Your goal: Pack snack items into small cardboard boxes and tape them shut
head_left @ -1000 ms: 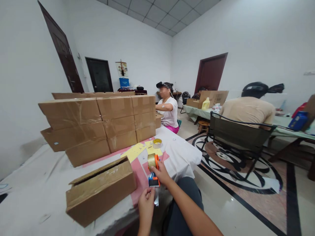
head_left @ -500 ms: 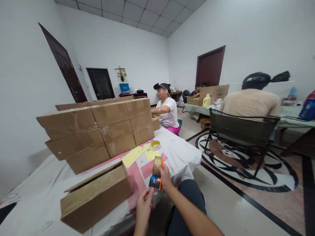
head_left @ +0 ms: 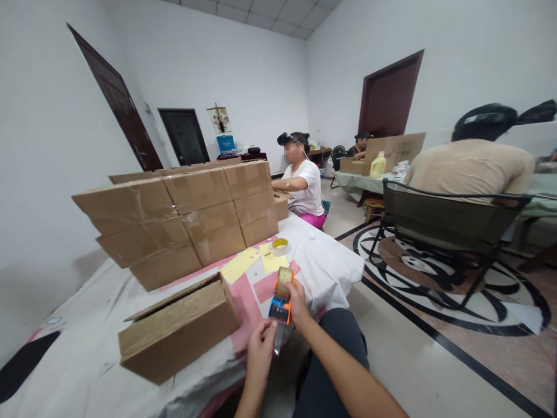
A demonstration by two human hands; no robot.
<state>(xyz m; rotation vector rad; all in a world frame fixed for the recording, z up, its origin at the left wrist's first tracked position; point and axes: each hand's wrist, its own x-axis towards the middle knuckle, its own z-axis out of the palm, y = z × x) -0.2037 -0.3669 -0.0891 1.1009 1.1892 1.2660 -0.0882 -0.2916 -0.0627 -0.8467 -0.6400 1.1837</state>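
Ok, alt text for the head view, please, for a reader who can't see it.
The right hand grips an orange tape dispenser at the near edge of the table while the left hand pinches the tape end below it. A cardboard box lies just left, taped boxes are stacked behind, and other people sit beyond.

The one camera sits on the person's head, close above the near edge of the bench point(head_left: 87, 348), facing forward and slightly down, with the left hand point(head_left: 260, 348) and right hand point(head_left: 299, 303) near at the bottom edge and the stacked boxes point(head_left: 183, 220) and room beyond.
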